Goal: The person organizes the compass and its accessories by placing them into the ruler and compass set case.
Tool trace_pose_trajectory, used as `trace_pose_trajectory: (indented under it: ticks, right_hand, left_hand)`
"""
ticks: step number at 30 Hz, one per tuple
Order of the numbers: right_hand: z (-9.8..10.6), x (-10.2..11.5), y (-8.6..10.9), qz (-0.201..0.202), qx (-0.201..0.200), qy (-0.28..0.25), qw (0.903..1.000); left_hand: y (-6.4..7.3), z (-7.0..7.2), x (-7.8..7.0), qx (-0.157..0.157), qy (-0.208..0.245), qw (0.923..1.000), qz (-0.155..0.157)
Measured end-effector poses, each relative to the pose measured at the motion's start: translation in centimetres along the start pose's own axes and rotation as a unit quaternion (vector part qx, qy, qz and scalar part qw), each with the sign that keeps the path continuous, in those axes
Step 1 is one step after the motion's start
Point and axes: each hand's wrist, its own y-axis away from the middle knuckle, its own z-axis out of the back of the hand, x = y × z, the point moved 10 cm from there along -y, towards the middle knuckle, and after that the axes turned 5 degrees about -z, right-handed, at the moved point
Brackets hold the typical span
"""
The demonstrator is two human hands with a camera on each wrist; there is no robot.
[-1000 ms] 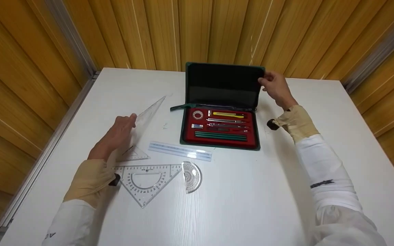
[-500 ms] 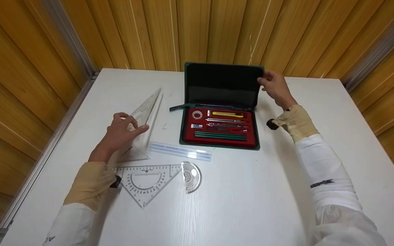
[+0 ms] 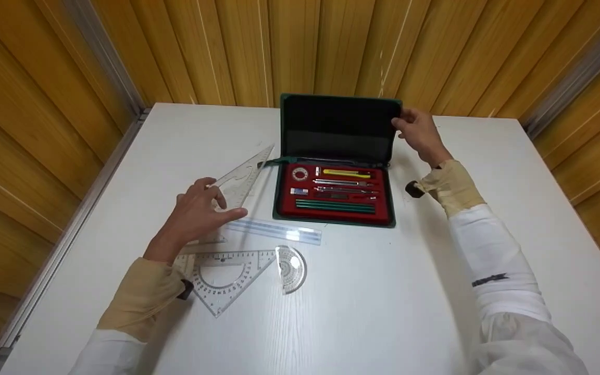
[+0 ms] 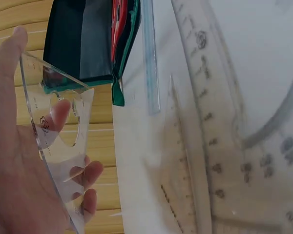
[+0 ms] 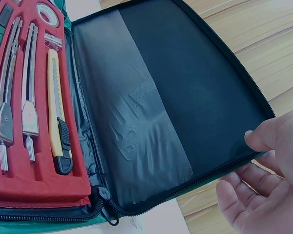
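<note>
My left hand (image 3: 196, 208) holds a clear plastic set square (image 3: 250, 182) raised and tilted above the table, left of the case. In the left wrist view the fingers show through the set square (image 4: 61, 151), behind it, with the thumb at its edge. My right hand (image 3: 421, 133) pinches the upper right corner of the green zip case's lid (image 3: 341, 120), which stands upright. In the right wrist view a see-through pocket (image 5: 132, 112) covers the lid's lower part. The case's red tray (image 3: 285, 211) holds a yellow cutter (image 3: 339, 173), metal compasses (image 5: 30, 87), green pencils (image 3: 335, 206) and an eraser (image 3: 299, 191).
A bluish ruler (image 3: 284, 232) lies just in front of the case. Nearer are a clear protractor (image 3: 295, 271) and a large set square (image 3: 217, 302) with a half-round cutout; another clear triangle (image 3: 209, 239) lies partly hidden behind my left hand. Wood-patterned panels (image 3: 331, 47) border the table.
My left hand has moved right and slightly nearer, turning the set square so its tip now points at the case's zip end. The right hand stays at the lid corner.
</note>
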Motion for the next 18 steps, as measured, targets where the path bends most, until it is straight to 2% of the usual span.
trace_pose_trajectory:
  ticks: [3,7,14,18]
  right_hand:
    - [0.1,0.0,0.0,0.004,-0.003,-0.004,1.0]
    - [0.1,0.0,0.0,0.003,-0.005,-0.007,1.0]
    - [0.0,0.0,0.1,-0.008,0.001,0.005,1.0]
    - [0.0,0.1,0.0,-0.005,0.002,0.006,1.0]
  left_hand:
    - [0.3,-0.2,-1.1,-0.003,-0.003,0.9999,-0.013]
    - [0.5,-0.6,-2.2,-0.001,0.016,0.9997,-0.019]
    - [0.8,-1.8,-3.5,0.031,0.027,0.9989,-0.022]
    - [0.7,-2.2,-4.1,0.036,0.031,0.9985,-0.029]
